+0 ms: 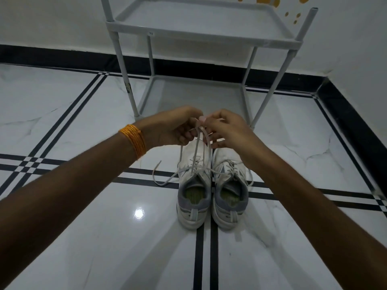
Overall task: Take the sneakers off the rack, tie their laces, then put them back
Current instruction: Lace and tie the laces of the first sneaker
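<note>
Both sneakers (pixel 211 191) on floor (pixel 83 237), heels at 6 o'clock, rack (pixel 201 38) at 12. Left hand (pixel 178 128) and right hand (pixel 226 130) pinch left sneaker's laces (pixel 201 149), raised taut. Small rack label (pixel 150 33) unreadable; no brand legible.

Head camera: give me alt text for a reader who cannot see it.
Both hands, left hand and right hand, pinch the laces of the left sneaker above the tiled floor. The right sneaker sits beside it, before the bare rack.
</note>
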The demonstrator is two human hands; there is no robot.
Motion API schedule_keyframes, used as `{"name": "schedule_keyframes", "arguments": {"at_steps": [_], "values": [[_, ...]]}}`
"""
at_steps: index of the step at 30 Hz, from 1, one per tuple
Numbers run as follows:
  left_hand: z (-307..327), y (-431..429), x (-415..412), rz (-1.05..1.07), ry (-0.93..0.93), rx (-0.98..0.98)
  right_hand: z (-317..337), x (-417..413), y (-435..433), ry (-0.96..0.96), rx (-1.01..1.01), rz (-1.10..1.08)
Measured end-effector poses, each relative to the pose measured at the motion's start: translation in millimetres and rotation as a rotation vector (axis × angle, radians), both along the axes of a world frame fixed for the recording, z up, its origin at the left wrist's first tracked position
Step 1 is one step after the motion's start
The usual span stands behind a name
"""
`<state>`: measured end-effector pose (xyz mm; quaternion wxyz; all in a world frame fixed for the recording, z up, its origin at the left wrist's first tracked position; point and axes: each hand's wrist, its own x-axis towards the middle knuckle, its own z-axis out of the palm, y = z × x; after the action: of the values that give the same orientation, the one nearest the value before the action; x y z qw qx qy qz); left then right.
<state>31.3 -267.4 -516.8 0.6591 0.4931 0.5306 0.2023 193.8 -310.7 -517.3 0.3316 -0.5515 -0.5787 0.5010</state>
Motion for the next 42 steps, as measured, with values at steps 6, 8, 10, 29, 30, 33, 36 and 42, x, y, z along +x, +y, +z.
{"name": "schedule_keyframes", "arguments": {"at_steps": [6, 8, 10, 29, 30, 33, 36, 42], "values": [[-10, 0, -2, 0.100, -0.066, 0.060, -4, -4, -2, -0.105, 0.077, -0.003], [-14, 0, -5, 0.146, -0.055, 0.093, -5, 5, 6, -0.131, 0.137, -0.077], [-21, 1, -14, 0.219, -0.005, 0.144, -7, 18, 13, -0.208, 0.223, -0.153], [-152, -52, -26, -0.227, 0.785, 0.861, -116, 54, -2, -1.144, 0.360, -0.027], [-151, -53, -19, -0.231, 0.730, 0.849, -111, 44, -4, -1.047, 0.385, 0.002], [-150, -55, -12, -0.173, 0.661, 0.859, -109, 16, -16, -0.843, 0.323, 0.230], [-150, -54, -11, -0.177, 0.651, 0.883, -121, 11, -23, -0.875, 0.359, 0.265], [-139, -49, -20, -0.328, 0.829, 0.973, -122, 24, -17, -0.911, 0.432, 0.197]]}}
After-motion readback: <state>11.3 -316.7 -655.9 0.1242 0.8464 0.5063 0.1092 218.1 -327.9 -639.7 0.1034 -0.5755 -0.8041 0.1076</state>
